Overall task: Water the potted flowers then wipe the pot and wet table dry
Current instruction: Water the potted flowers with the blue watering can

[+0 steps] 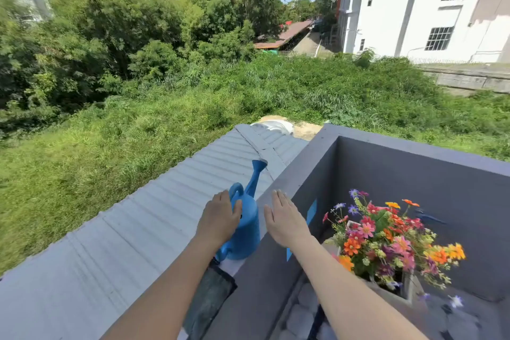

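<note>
A blue watering can (245, 232) stands on top of the grey balcony wall (278, 188), its spout pointing up and away. My left hand (219, 219) lies against the can's left side just below the handle, fingers fairly straight and thumb across the can's front. My right hand (284, 218) hovers flat with straight fingers just right of the can and holds nothing. The potted flowers (386, 240), orange, pink, red and purple, stand in a pale square pot (409, 288) inside the balcony at lower right. A dark cloth (212, 292) lies on the wall beside my left forearm.
A corrugated grey roof (138, 218) slopes away beyond the wall on the left. The balcony's far wall (414, 174) closes the corner behind the flowers. Pale stones (300, 320) lie on the balcony floor. Grass, trees and a white building fill the background.
</note>
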`<state>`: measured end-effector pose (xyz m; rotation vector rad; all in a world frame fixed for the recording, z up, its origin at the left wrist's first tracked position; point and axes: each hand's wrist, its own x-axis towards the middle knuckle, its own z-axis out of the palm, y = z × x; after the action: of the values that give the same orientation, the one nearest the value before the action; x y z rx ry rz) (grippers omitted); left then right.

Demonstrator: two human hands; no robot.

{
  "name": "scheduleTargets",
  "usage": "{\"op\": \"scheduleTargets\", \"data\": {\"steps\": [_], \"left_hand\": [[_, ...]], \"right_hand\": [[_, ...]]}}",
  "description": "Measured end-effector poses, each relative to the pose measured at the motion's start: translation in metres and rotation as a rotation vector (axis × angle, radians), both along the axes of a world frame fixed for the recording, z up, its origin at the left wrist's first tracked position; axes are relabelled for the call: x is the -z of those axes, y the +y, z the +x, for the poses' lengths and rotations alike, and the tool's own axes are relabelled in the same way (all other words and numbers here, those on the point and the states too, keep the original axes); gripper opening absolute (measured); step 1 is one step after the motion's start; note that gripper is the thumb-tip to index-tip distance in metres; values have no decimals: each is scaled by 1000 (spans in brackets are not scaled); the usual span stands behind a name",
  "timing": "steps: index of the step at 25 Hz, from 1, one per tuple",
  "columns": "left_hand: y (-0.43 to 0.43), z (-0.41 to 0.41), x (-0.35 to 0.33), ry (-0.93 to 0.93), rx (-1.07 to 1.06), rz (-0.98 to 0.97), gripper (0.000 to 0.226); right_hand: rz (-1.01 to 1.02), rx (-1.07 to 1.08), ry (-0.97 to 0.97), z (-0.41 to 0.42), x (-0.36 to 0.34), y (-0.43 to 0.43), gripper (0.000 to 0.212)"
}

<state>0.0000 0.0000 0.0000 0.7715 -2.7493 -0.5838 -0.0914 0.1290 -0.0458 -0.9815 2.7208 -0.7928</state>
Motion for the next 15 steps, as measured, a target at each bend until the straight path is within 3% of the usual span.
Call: {"op": "scheduleTargets", "data": {"steps": [7,11,15], "left_hand": [[0,-11,37,189,-183,89,43],[-1,-10,51,375,-263,85,31],[6,-9,56,405,-317,125,34]], "right_hand": [[-94,126,-90,9,52,-48,63],[-190,222,-65,22,70,-56,96],[-270,252,-87,26,79,-54,101]]}}
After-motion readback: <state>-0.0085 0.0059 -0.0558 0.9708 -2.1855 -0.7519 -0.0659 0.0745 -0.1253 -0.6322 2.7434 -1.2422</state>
